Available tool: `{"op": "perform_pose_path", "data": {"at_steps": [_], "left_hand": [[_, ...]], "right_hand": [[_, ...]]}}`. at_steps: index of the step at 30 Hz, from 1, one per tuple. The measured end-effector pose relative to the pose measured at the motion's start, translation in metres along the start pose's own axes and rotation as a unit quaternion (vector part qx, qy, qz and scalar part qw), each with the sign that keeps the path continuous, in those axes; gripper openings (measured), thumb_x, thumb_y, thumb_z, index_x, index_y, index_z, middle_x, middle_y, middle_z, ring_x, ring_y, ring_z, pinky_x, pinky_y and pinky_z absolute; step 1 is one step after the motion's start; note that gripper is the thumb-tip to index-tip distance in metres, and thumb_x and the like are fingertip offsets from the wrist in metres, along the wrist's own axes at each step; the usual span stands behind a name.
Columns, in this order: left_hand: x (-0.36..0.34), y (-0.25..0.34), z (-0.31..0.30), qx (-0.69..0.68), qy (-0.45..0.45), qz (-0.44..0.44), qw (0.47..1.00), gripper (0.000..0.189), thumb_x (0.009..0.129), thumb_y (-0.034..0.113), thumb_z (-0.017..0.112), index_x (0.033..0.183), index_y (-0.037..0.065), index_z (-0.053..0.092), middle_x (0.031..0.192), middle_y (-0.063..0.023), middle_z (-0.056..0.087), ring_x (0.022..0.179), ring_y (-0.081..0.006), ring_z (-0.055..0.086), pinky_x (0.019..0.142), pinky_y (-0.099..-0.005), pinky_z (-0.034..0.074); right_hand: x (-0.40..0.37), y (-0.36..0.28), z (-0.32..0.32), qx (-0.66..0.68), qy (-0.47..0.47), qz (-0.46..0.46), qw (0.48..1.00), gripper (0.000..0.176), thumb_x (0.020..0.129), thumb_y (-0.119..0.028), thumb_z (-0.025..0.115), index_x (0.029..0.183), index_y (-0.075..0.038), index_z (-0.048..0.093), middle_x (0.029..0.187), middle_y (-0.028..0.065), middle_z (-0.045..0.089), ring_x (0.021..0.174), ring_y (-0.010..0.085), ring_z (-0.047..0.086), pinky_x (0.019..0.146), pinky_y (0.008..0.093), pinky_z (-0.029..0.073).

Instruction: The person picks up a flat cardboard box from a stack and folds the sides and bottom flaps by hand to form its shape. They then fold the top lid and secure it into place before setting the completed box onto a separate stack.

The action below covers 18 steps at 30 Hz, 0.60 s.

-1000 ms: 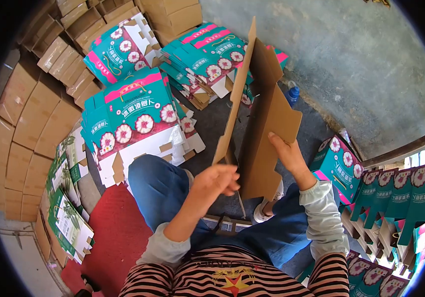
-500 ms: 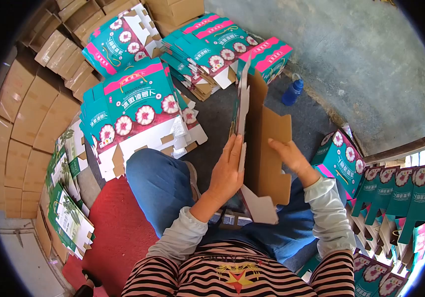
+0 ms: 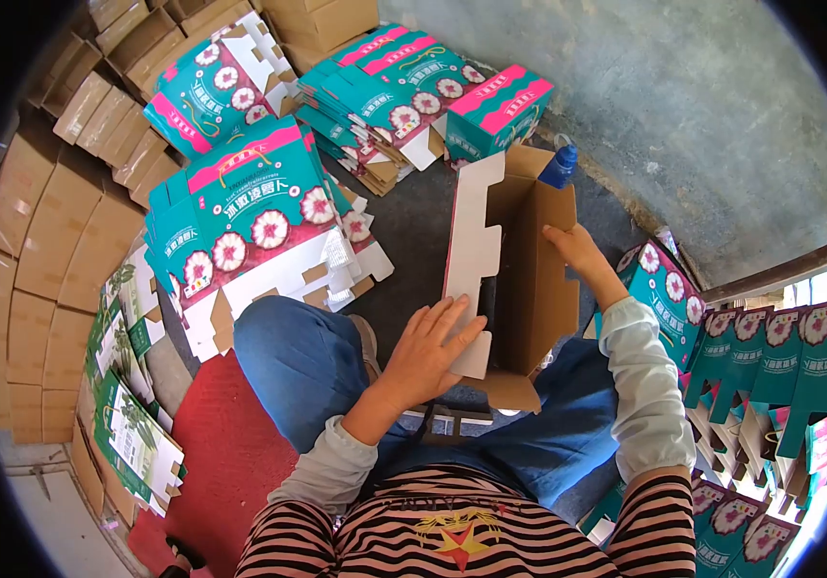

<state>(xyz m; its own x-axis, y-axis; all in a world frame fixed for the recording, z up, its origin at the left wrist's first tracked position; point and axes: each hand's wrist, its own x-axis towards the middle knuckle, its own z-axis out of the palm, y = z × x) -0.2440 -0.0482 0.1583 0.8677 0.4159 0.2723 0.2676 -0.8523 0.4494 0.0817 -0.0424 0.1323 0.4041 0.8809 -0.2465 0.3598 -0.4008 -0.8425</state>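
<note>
A cardboard box [image 3: 540, 270], brown inside, stands opened out between my knees, its hollow interior facing up. My left hand [image 3: 427, 353] lies with fingers spread on the white notched flap [image 3: 472, 241] along the box's left side. At the right wall, my right hand [image 3: 572, 249] grips the upper edge, thumb on the inner face and the other fingers hidden behind. Left of the box rests a pile of flat teal and pink printed cartons [image 3: 264, 222].
More flat cartons [image 3: 404, 87] and a closed teal-pink box [image 3: 502, 106] lie ahead. A blue bottle [image 3: 560, 167] stands behind the held box. Brown boxes [image 3: 42, 260] are stacked at left. Folded teal cartons [image 3: 770, 356] and another box [image 3: 662, 289] are at right, near the grey wall [image 3: 683, 106].
The box has opened wider, and its white flap now leans outward to the left. My left hand has moved down onto that flap; my right hand has moved up to the right wall's edge.
</note>
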Motion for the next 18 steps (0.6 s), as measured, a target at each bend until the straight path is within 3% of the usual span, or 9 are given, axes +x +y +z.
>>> {"op": "perform_pose_path", "data": {"at_steps": [2, 5, 8, 11, 14, 18], "left_hand": [[0.005, -0.001, 0.003, -0.004, -0.003, 0.012, 1.0, 0.079, 0.06, 0.017, 0.075, 0.133, 0.012, 0.045, 0.14, -0.0185, 0.035, 0.127, -0.0342, 0.037, 0.102, -0.0448, 0.033], [0.012, -0.003, 0.006, -0.013, -0.011, 0.019, 1.0, 0.078, 0.062, 0.023, 0.077, 0.132, 0.011, 0.045, 0.14, -0.0187, 0.034, 0.127, -0.0342, 0.037, 0.102, -0.0431, 0.034], [0.015, -0.002, 0.008, -0.013, -0.021, 0.024, 0.999, 0.077, 0.064, 0.028, 0.078, 0.132, 0.01, 0.045, 0.141, -0.019, 0.034, 0.126, -0.0345, 0.037, 0.102, -0.0421, 0.034], [0.015, 0.0, 0.005, -0.018, -0.033, 0.027, 0.999, 0.076, 0.067, 0.034, 0.076, 0.131, 0.01, 0.045, 0.141, -0.0194, 0.034, 0.126, -0.0349, 0.037, 0.102, -0.0422, 0.035], [0.016, 0.003, 0.004, -0.034, -0.029, 0.027, 0.999, 0.075, 0.068, 0.041, 0.074, 0.131, 0.01, 0.046, 0.14, -0.0196, 0.034, 0.126, -0.0353, 0.037, 0.102, -0.0423, 0.035], [0.018, 0.003, 0.005, -0.016, -0.033, 0.028, 0.999, 0.074, 0.068, 0.045, 0.073, 0.128, 0.01, 0.049, 0.14, -0.0196, 0.035, 0.125, -0.0363, 0.037, 0.102, -0.0425, 0.035]], "right_hand": [[0.009, 0.008, -0.003, 0.012, 0.004, 0.001, 1.0, 0.036, 0.086, -0.029, 0.055, 0.106, 0.0, 0.058, 0.074, 0.0103, 0.063, 0.065, 0.023, 0.062, 0.059, 0.0338, 0.048], [-0.002, -0.006, -0.004, -0.193, 0.179, -0.156, 0.952, 0.049, 0.082, -0.027, 0.06, 0.122, -0.002, 0.048, 0.096, 0.0168, 0.063, 0.082, 0.0314, 0.063, 0.074, 0.0391, 0.051], [-0.02, -0.044, -0.001, -0.27, 0.257, -0.126, 0.919, 0.065, 0.077, -0.024, 0.066, 0.133, -0.006, 0.038, 0.121, 0.0188, 0.053, 0.105, 0.0358, 0.055, 0.09, 0.0403, 0.045], [-0.017, -0.048, -0.005, -0.32, 0.27, -0.226, 0.88, 0.069, 0.074, -0.023, 0.07, 0.134, -0.007, 0.039, 0.132, 0.0159, 0.045, 0.118, 0.0343, 0.046, 0.094, 0.0411, 0.043], [-0.018, -0.053, -0.01, -0.463, 0.224, -0.242, 0.823, 0.069, 0.072, -0.023, 0.071, 0.133, -0.008, 0.041, 0.13, 0.0148, 0.048, 0.121, 0.0318, 0.044, 0.097, 0.0419, 0.04], [-0.02, -0.052, -0.023, -0.524, 0.143, -0.164, 0.824, 0.053, 0.073, -0.021, 0.068, 0.121, -0.006, 0.051, 0.128, 0.0132, 0.049, 0.118, 0.0305, 0.046, 0.095, 0.0422, 0.041]]}}
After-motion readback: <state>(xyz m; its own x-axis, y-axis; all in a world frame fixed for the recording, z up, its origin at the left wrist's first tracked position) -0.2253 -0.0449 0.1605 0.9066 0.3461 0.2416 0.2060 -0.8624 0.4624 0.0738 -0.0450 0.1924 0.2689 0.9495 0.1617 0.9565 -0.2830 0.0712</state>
